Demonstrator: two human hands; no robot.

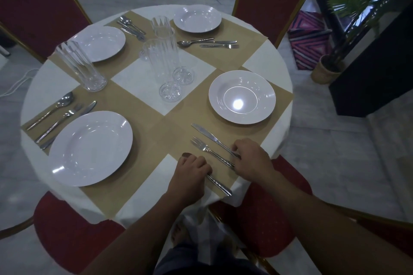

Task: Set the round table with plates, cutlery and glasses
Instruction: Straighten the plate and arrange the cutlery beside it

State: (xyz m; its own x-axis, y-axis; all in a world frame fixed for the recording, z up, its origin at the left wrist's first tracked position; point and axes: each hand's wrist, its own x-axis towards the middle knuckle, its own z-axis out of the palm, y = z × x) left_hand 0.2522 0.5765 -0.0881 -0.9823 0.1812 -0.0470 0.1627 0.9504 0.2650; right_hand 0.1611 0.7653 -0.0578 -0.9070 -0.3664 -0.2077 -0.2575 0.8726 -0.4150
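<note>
The round table (pixel 266 60) has a white cloth and tan placemats. Four white plates lie on it: near left (pixel 91 147), near right (pixel 242 97), far left (pixel 100 43) and far right (pixel 197 18). By the near right plate lie a knife (pixel 210 135), a fork (pixel 205 147) and a spoon (pixel 220 184). My left hand (pixel 192 169) curls over the spoon; only its handle and bowl tip show. My right hand (pixel 252 158) has its fingers curled on the knife handle, thumb by the fork handle. One ribbed glass (pixel 80 67) stands at the left and three glasses (pixel 163 62) in the middle.
Cutlery sets lie by the near left plate (pixel 60 116), the far left plate (pixel 131 27) and the far right plate (pixel 207 43). Red chairs with gold frames surround the table (pixel 268 0). A potted plant (pixel 328 67) and a dark cabinet (pixel 375 73) stand to the right.
</note>
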